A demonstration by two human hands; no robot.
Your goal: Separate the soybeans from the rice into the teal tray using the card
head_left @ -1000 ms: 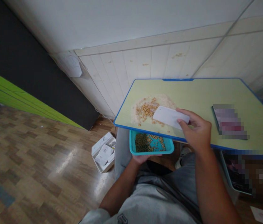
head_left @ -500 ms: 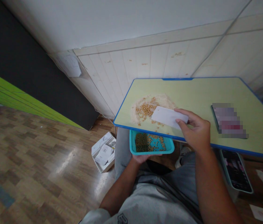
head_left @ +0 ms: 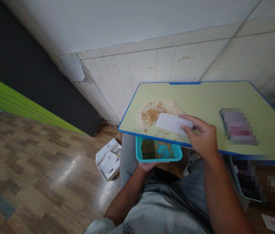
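Note:
My right hand (head_left: pixel 202 135) pinches a flat white card (head_left: pixel 172 123) between thumb and fingers, over the pale green tabletop. The card's far end reaches the near right side of a pile of soybeans (head_left: pixel 152 113), which lies in a spread of pale grains (head_left: pixel 175 105). A few stray beans lie between the card and the table's near edge. Under that edge my left hand (head_left: pixel 148 165) supports a turquoise tray (head_left: pixel 158 160) from below. Dark green beans (head_left: pixel 148 150) fill the tray's left side, with soybeans (head_left: pixel 169 150) scattered on the right. Most left fingers are hidden beneath the tray.
The table (head_left: pixel 208 97) has a raised blue rim and stands against the white panelled wall (head_left: pixel 147 68). A blurred-out flat object (head_left: pixel 240 126) lies on its right part. An opened white box (head_left: pixel 108 161) with papers sits on the wooden floor (head_left: pixel 42 169), left of my leg.
My right hand and the card have shifted slightly left and toward me, along the near side of the bean pile. My left hand and the tray stay in place.

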